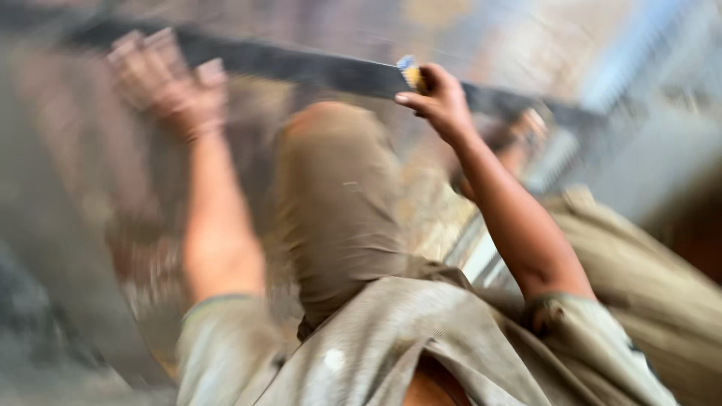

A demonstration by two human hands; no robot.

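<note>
The view is heavily blurred by motion. My left hand [167, 79] is raised at the upper left, fingers curled against a long dark bar [301, 66] that runs across the top of the view; whether it grips the bar is unclear. My right hand [438, 101] is up at the centre right, fingers closed around a small yellowish object with a blue tip [410, 74], right at the dark bar. My bent knee in brown trousers [335, 195] rises between my two arms.
A pale shirt [421, 346] fills the lower view. Another blurred hand or foot [526, 131] shows behind my right forearm. Blurred ground and a grey slab [662, 150] lie at the right.
</note>
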